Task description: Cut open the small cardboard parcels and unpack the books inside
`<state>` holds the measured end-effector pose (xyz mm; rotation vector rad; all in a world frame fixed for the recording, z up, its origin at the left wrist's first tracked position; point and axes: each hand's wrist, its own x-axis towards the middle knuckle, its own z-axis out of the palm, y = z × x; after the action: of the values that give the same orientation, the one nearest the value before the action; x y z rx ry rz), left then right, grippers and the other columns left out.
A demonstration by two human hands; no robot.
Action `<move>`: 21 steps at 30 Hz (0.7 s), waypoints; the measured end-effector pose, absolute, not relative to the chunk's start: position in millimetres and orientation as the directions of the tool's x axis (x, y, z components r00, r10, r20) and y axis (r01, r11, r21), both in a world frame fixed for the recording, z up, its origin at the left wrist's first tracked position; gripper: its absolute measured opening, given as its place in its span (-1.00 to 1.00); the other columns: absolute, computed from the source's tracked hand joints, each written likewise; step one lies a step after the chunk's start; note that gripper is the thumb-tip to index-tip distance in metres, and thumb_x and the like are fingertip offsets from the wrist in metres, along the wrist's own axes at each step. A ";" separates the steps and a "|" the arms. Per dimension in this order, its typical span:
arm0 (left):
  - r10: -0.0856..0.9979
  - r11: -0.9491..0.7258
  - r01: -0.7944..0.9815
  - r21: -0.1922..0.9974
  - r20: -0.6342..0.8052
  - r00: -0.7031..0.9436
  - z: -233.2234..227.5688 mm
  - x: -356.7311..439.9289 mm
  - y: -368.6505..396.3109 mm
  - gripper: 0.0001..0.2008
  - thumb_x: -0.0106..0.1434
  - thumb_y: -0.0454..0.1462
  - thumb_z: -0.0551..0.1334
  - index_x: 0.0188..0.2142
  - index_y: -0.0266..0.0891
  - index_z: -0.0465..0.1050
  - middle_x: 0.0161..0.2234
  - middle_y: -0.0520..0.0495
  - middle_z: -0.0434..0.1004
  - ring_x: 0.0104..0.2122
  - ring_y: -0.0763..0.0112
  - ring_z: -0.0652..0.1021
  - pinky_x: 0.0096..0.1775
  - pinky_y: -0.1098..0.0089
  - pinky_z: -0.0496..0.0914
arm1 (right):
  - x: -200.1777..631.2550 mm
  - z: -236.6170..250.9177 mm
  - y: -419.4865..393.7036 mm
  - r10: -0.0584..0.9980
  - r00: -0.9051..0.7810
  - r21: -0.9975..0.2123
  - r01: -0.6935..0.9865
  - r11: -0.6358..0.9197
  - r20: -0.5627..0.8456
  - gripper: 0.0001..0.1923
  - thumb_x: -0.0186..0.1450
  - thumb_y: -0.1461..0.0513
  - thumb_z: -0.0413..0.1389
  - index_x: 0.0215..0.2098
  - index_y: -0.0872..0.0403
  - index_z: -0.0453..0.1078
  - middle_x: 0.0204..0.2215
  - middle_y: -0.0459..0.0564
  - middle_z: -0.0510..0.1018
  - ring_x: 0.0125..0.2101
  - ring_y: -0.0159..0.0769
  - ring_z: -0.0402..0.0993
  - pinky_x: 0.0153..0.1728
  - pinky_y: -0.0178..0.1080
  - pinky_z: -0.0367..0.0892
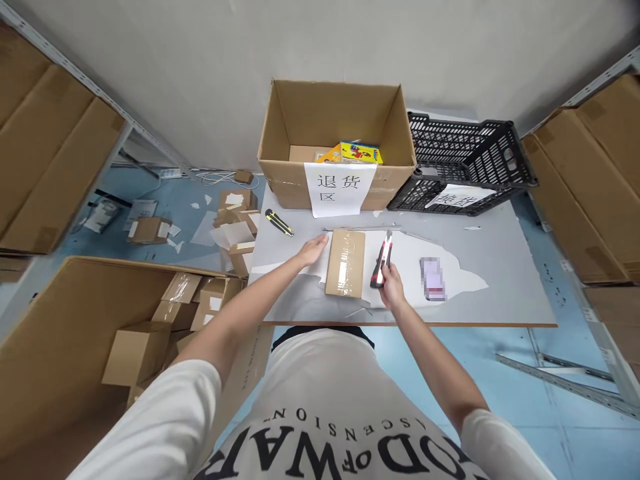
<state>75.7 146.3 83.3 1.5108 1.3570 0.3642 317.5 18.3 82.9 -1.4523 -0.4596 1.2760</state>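
A small taped cardboard box [354,263] with a white label lies flat on the table in front of me. My left hand [313,251] is just left of it, fingers stretched toward its upper left edge; whether they touch it I cannot tell. To the right of the box, my right hand [393,285] grips a red and black utility knife [380,268], its metal end pointing away from me. Another utility knife [279,223], yellow and black, rests at the table's back left.
Behind stands a large open carton [280,175] with colourful packages inside, beside a black plastic crate [465,173]. A pixelated phone-shaped item [433,279] lies right on the torn-surfaced table [520,293]. A big carton [40,320] of small boxes stands at left; scraps litter the floor.
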 end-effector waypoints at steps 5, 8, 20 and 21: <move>0.858 0.185 0.411 0.893 -0.350 0.375 78.9 107.4 188.8 -0.40 0.19 -0.14 0.15 0.20 -0.27 0.16 0.22 -0.14 0.15 0.17 0.26 0.26 0.15 0.36 0.12 | 282.0 80.8 -67.5 0.724 0.266 -0.672 -0.651 -0.352 -0.637 -0.66 0.13 0.05 0.18 -0.15 -0.07 0.31 -0.31 -0.12 0.53 -0.39 -0.29 0.47 -0.45 -0.19 0.44; 0.838 0.194 0.414 0.889 -0.370 0.401 71.9 118.6 197.0 -0.44 0.11 -0.26 0.22 0.13 -0.29 0.28 0.13 -0.15 0.32 0.07 0.25 0.39 0.10 0.37 0.21 | 266.1 80.3 -81.0 0.698 0.229 -0.592 -0.733 -0.335 -0.678 -0.67 0.15 0.06 0.17 -0.14 -0.10 0.29 -0.14 -0.12 0.51 -0.24 -0.21 0.50 -0.38 -0.10 0.48; 0.858 0.207 0.417 0.885 -0.369 0.357 74.2 101.4 199.1 -0.70 0.00 -0.25 0.30 -0.23 -0.29 0.56 -0.24 -0.09 0.60 -0.18 0.25 0.53 -0.06 0.31 0.35 | 257.6 76.7 -59.5 0.685 0.256 -0.578 -0.762 -0.292 -0.683 -0.84 0.23 0.12 0.09 -0.23 -0.03 0.30 -0.18 -0.11 0.54 -0.26 -0.25 0.54 -0.25 -0.11 0.49; 0.860 0.209 0.413 0.886 -0.368 0.353 76.2 99.7 197.4 -0.70 0.00 -0.25 0.29 -0.24 -0.30 0.56 -0.27 -0.09 0.60 -0.21 0.26 0.53 -0.08 0.31 0.36 | 259.6 76.7 -58.1 0.693 0.262 -0.593 -0.750 -0.292 -0.672 -0.85 0.23 0.13 0.08 -0.24 -0.03 0.30 -0.21 -0.12 0.55 -0.28 -0.27 0.54 -0.24 -0.12 0.49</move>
<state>99.7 197.4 76.2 1.4035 1.2541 0.4649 259.6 -58.1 76.7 -1.2244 0.0632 1.4104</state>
